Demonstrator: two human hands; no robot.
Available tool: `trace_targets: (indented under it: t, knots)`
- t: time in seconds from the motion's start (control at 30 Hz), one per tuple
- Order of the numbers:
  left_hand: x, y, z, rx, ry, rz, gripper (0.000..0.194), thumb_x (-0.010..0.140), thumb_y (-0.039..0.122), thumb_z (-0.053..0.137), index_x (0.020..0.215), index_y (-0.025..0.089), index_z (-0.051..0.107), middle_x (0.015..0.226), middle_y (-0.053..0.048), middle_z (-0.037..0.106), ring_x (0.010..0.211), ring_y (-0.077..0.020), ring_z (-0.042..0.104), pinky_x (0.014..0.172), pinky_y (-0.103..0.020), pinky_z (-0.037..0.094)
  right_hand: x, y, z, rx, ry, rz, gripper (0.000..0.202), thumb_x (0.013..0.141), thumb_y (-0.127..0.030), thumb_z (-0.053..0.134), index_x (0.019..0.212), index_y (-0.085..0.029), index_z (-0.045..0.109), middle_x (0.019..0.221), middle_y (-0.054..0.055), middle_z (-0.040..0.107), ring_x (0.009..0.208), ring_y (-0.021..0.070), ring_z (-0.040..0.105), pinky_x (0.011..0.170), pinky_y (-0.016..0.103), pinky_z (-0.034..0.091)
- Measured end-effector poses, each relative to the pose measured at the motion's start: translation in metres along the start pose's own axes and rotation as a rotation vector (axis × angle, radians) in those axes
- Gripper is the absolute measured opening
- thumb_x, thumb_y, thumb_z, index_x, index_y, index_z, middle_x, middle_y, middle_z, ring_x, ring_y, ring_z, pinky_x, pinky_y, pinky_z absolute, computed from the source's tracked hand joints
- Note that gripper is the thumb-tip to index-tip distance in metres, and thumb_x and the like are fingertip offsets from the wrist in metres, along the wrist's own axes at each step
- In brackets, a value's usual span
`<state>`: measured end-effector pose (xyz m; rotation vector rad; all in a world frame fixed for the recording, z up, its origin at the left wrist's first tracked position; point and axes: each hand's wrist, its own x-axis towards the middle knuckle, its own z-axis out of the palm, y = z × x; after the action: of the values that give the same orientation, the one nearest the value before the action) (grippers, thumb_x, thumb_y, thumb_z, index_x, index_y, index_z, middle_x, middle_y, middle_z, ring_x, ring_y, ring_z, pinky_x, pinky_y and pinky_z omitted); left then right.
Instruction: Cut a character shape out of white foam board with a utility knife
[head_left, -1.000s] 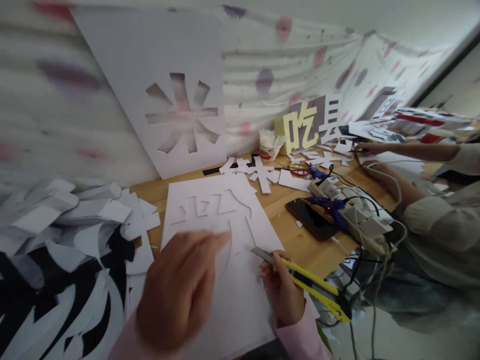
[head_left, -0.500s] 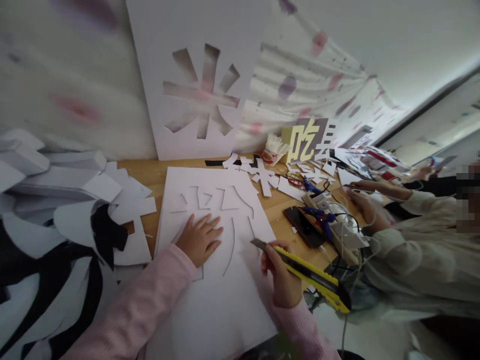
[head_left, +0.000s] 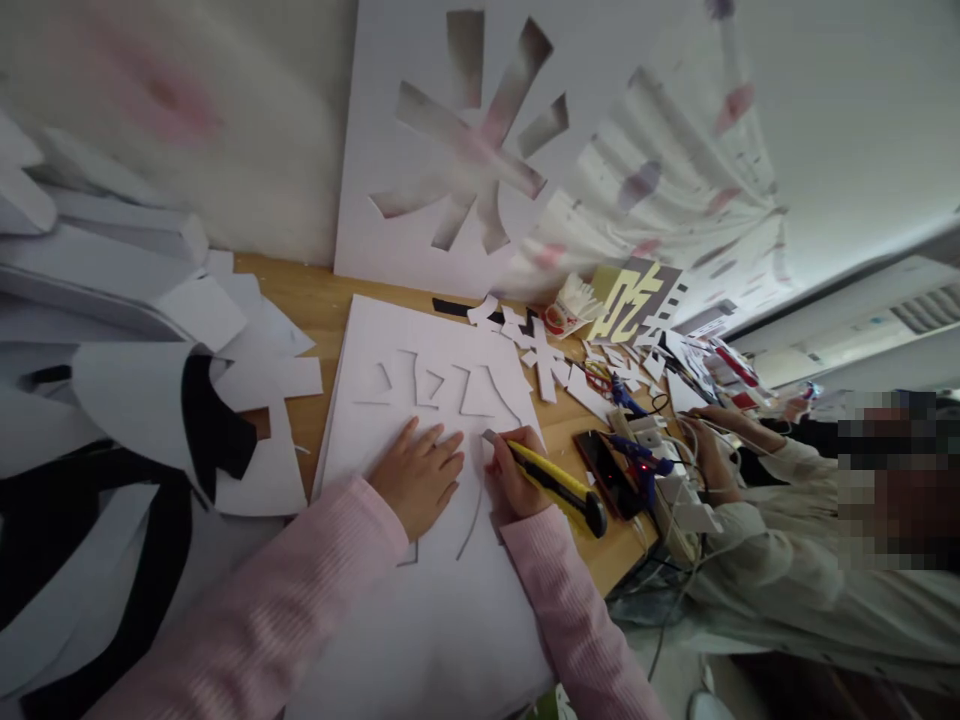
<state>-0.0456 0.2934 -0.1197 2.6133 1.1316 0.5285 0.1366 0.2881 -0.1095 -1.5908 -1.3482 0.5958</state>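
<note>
My left hand lies flat with fingers spread on a white board, just below a row of cut character strokes. My right hand grips a yellow utility knife. The knife's blade tip is at the board, close to the upper end of a long curved cut. Slits of several strokes show across the upper part of the board, and part of the cut lines is covered by my hands.
A tall white panel with a cut-out character leans on the wall. White offcuts, a phone, a blue glue gun and a power strip lie at right. Black and white pieces crowd the left. A co-worker's sleeve is at right.
My right hand has moved left and up with the knife, bringing the blade to the long curved cut. My left hand stays on the board. The camera view has tilted.
</note>
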Motion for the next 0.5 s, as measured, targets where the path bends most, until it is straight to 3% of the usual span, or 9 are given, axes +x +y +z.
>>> trace_targets:
  t: [0.23, 0.5]
  knots:
    - [0.002, 0.004, -0.002, -0.013, -0.015, -0.047, 0.036, 0.097, 0.029, 0.035, 0.121, 0.021, 0.06, 0.145, -0.004, 0.05, 0.133, -0.0308, 0.042, 0.113, -0.06, 0.025, 0.003, 0.001, 0.0, -0.138, -0.024, -0.031, 0.023, 0.086, -0.044, 0.057, 0.079, -0.022, 0.054, 0.05, -0.006, 0.057, 0.045, 0.0124, 0.054, 0.049, 0.025, 0.043]
    - [0.0, 0.012, 0.005, 0.002, 0.0, -0.095, 0.037, 0.093, 0.018, 0.037, 0.123, 0.02, 0.06, 0.147, -0.005, 0.047, 0.136, -0.0317, 0.04, 0.113, -0.061, 0.023, -0.002, -0.021, -0.005, -0.374, -0.141, -0.154, 0.016, 0.089, -0.034, 0.052, 0.081, -0.021, 0.053, 0.06, -0.003, 0.059, 0.055, 0.0131, 0.057, 0.056, 0.024, 0.044]
